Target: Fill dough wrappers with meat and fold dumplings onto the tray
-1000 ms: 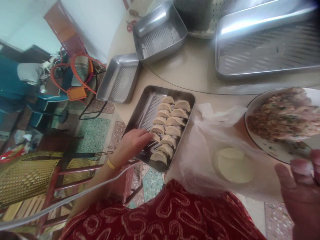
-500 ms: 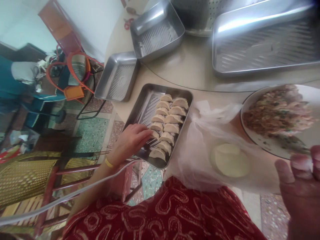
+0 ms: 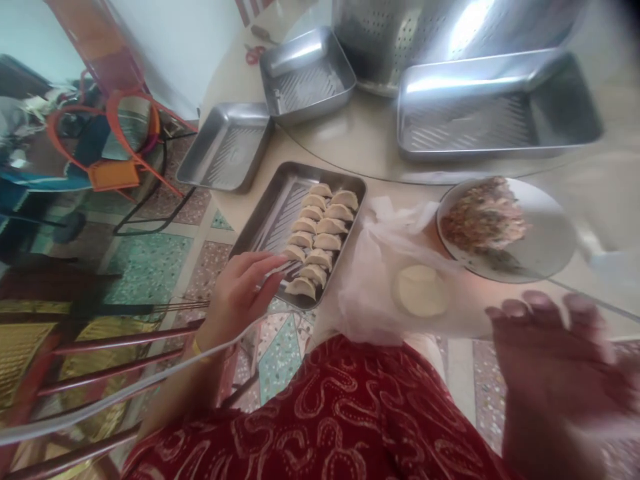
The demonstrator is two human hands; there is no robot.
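Observation:
Two rows of dumplings (image 3: pixel 329 242) lie in a metal tray (image 3: pixel 253 210) near the table edge. My left hand (image 3: pixel 245 283) is over the tray's near left side, fingers stretched out, fingertips beside the left row's nearest dumpling (image 3: pixel 294 253). Nothing shows between its fingers. A round dough wrapper (image 3: pixel 423 291), seen through a thin plastic bag (image 3: pixel 373 260), lies right of the tray. My right hand (image 3: pixel 555 360), somewhat blurred, is open with fingers apart, holding nothing visible. Just beyond it sits a plate (image 3: pixel 550 233) with a mound of minced filling (image 3: pixel 483 217).
Bare metal trays stand at the back: one at left (image 3: pixel 227 150), one deeper (image 3: pixel 307 80), one large at right (image 3: pixel 465 127). Behind them is a perforated metal pot (image 3: pixel 380 40). Red-handled scissors (image 3: pixel 254 55) lie far left. A white cable (image 3: pixel 125 393) crosses my left forearm.
My left hand has drawn back slightly from the dumpling it was touching, and that dumpling stays in its row. My right hand shows more fully. The view has shifted.

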